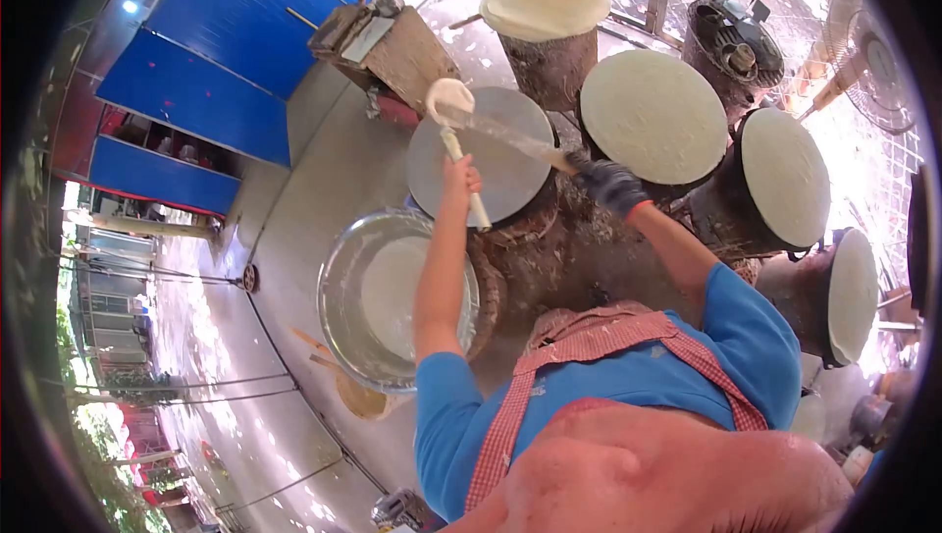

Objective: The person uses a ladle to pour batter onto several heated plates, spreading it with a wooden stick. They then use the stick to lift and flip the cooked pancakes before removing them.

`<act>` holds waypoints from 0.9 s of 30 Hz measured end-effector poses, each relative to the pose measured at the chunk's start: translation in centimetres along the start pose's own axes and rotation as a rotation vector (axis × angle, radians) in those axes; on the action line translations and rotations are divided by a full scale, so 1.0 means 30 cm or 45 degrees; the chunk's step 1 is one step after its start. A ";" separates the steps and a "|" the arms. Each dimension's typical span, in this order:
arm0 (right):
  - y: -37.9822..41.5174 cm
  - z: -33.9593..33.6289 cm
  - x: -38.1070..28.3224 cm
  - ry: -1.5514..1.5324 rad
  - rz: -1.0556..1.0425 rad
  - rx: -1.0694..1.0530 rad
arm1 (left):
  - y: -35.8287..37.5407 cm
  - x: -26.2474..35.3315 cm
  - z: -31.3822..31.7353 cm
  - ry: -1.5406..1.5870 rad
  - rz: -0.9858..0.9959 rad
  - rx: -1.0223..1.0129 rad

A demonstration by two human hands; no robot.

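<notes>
My left hand [462, 180] is closed around the pale handle of a ladle [449, 101], whose round bowl is over the far left part of a bare grey griddle [496, 175]. In a dark glove, my right hand [610, 186] grips the wooden handle of a long flat spatula [505, 137]. The spatula's blade reaches left above the griddle, its tip beside the ladle's bowl. A large metal basin [339, 312] with white batter [392, 288] sits below my left forearm.
Several round griddles bear pale sheets, one at the upper right [653, 116] and another farther right [783, 180]. A domed pale sheet [545, 5] tops a drum. A wooden box [412, 57] stands beyond the griddle. A fan [873, 57] is at the right.
</notes>
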State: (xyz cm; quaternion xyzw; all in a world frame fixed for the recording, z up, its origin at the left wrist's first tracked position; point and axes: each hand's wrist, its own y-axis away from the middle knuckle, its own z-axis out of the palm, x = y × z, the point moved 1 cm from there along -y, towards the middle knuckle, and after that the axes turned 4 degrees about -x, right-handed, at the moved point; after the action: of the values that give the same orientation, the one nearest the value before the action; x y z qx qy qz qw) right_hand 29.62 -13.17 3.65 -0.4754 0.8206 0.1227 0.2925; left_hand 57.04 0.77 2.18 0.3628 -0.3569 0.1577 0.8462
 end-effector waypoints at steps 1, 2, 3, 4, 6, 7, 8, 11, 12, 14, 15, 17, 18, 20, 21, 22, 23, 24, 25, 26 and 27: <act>-0.049 0.029 -0.005 0.006 0.001 0.020 | -0.082 0.008 -0.010 -0.008 0.008 -0.018; -0.084 0.074 0.006 0.191 0.059 -0.018 | -0.160 -0.008 -0.036 -0.162 0.054 0.051; -0.102 0.133 0.026 0.367 0.122 -0.068 | -0.223 -0.046 -0.089 -0.320 0.091 0.128; -0.126 0.184 0.090 0.373 0.130 -0.064 | -0.301 -0.085 -0.170 -0.320 0.088 0.117; -0.177 0.236 0.248 -0.464 0.288 0.045 | -0.396 -0.116 -0.311 -1.663 1.534 0.839; -0.168 0.172 0.196 -0.656 0.448 0.005 | -0.187 -0.025 -0.201 -1.738 0.724 0.699; -0.168 0.191 0.156 -0.658 0.456 -0.007 | -0.145 -0.005 -0.198 -1.741 0.708 0.702; -0.248 0.311 0.107 -1.443 0.439 0.195 | -0.105 0.049 -0.129 -2.000 0.576 0.659; -0.256 0.326 0.121 -1.443 0.468 0.183 | -0.074 0.078 -0.073 -1.878 0.541 0.597; -0.319 0.363 0.113 0.320 0.338 0.008 | -0.092 0.122 -0.060 -1.786 0.505 0.543; -0.318 0.327 0.121 0.183 0.326 0.061 | -0.108 0.164 -0.066 -1.609 1.021 0.593; -0.343 0.349 0.193 0.095 0.282 0.095 | -0.077 0.251 -0.085 -1.403 1.528 0.596; -0.365 0.420 0.271 -0.145 0.288 0.222 | 0.000 0.296 -0.091 -1.215 1.339 0.464; -0.380 0.471 0.050 -0.627 0.529 0.099 | 0.093 0.274 -0.162 -1.021 1.118 0.328; -0.413 0.475 -0.046 -0.648 0.678 -0.048 | 0.108 0.227 -0.219 -1.127 1.117 0.269; -0.447 0.464 -0.030 -0.631 0.698 -0.057 | 0.128 0.157 -0.276 -1.228 1.103 0.210; -0.492 0.460 -0.002 -0.389 0.385 -0.035 | 0.166 0.073 -0.341 -1.313 0.959 0.212; -0.491 0.481 0.001 -0.163 0.067 -0.013 | 0.218 -0.005 -0.413 -1.407 0.815 0.211; -0.442 0.388 0.000 -0.204 0.202 -0.005 | 0.274 -0.085 -0.484 -1.390 0.821 0.228; -0.407 0.273 0.004 -0.247 0.324 0.022 | 0.328 -0.140 -0.532 -1.375 0.850 0.242; -0.397 0.287 0.018 -0.264 0.325 0.040 | 0.397 -0.173 -0.561 -1.246 0.698 0.298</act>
State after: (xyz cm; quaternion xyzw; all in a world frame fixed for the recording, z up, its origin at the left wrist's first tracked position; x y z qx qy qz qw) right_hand 42.69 -15.58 -2.63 -0.3474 0.8416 0.1943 0.3651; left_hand 55.40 21.14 -3.69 0.3790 -0.7683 0.2235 0.4649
